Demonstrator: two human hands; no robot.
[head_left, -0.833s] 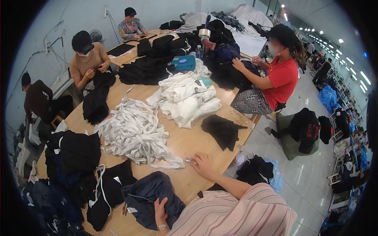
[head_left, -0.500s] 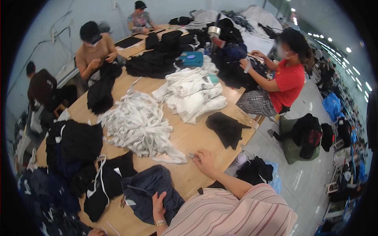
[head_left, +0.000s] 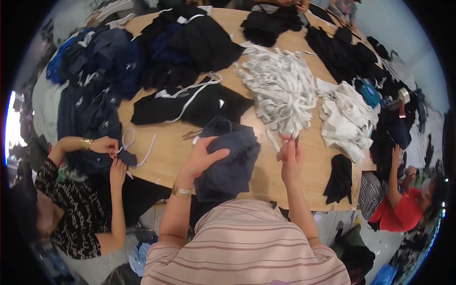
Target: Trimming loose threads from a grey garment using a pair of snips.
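My left hand (head_left: 207, 156) grips a dark blue-grey garment (head_left: 232, 159), thumb on top, holding it up at the table's near edge. My right hand (head_left: 290, 156) is closed around small metal thread snips (head_left: 296, 139), their points up, close to the lower end of a heap of white fabric strips (head_left: 280, 90). Another small pair of snips (head_left: 192, 135) lies on the table beside the garment. Behind it is a black garment (head_left: 209, 105) with a white strip (head_left: 192, 102) across it.
At left, a co-worker's hands (head_left: 116, 159) work on dark cloth with a white cord. Piles of dark garments (head_left: 99, 61) cover the table's left side. White folded cloth (head_left: 349, 118) and a black piece (head_left: 339, 178) lie right. A person in a red shirt (head_left: 401, 206) sits beyond.
My view has swung left, bringing the co-worker at left into sight. My left hand has raised the blue-grey garment. My right hand still holds the snips, now more upright.
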